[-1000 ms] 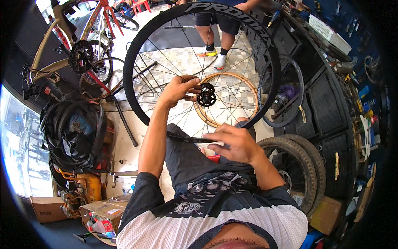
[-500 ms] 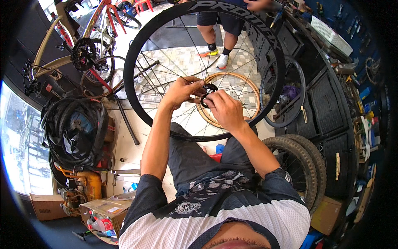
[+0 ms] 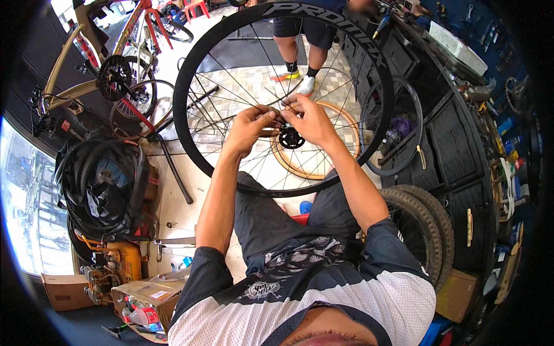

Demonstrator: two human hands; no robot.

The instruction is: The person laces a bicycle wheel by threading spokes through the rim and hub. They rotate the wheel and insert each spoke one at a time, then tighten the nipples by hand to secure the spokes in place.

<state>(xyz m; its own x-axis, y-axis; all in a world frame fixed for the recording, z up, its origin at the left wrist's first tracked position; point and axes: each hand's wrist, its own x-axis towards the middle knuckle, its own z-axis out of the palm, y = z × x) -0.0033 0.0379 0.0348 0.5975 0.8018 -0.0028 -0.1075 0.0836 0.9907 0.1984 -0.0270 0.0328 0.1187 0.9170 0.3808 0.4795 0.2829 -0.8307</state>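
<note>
A deep-rimmed black bicycle wheel (image 3: 183, 106) stands tilted before me, its lower rim against my thighs. Its black hub (image 3: 292, 137) lies just below my fingertips, and thin dark spokes fan out from it. My left hand (image 3: 249, 130) reaches in over the spokes, thumb and fingers pinched together just up and left of the hub. Facing it, my right hand (image 3: 311, 121) is also pinched closed, its fingertips nearly meeting the left ones above the hub. What lies between the fingertips is too small and covered to make out.
A tan-rimmed wheel (image 3: 351, 155) lies behind the spokes. Knobby tyres (image 3: 430, 216) stand right, beside black drawers (image 3: 427, 150). Bicycle frames (image 3: 86, 92), bundled tubes (image 3: 86, 190), a yellow compressor (image 3: 124, 259) and a cardboard box (image 3: 147, 294) are left. Another person's legs (image 3: 317, 55) stand beyond the wheel.
My right hand has moved from the hub up and slightly right, uncovering the hub face. My left hand has stayed nearly in place, and the fingertips of both have come together.
</note>
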